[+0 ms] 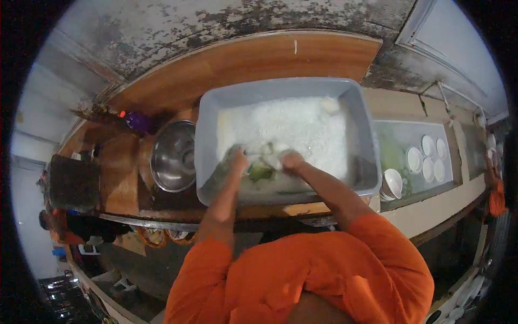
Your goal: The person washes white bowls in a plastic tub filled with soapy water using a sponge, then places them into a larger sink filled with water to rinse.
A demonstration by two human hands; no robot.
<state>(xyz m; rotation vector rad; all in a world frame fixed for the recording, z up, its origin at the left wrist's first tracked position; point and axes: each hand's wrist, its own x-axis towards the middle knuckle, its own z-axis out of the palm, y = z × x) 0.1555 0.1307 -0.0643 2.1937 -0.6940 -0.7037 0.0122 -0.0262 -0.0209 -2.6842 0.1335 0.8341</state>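
Note:
A large grey plastic tub [364, 121] filled with white suds [279, 117] stands on the counter in front of me. My left hand [239, 158] is down at the foam in the tub's near left part, its fingers mostly hidden. Close to its right, my right hand [292, 160] reaches into the suds beside a blurred whitish thing. Greenish water [261, 172] shows between and below the hands. What either hand holds is hidden by foam and blur. A pale piece [330, 106] lies in the foam at the far right corner.
Left of the tub sits a steel bowl [174, 156], with a purple bottle [136, 121] behind it. On the right, a sink [449, 139] holds several white bowls [428, 146] and, near its left edge, stacked bowls [391, 184]. A person [60, 227] is at the far left.

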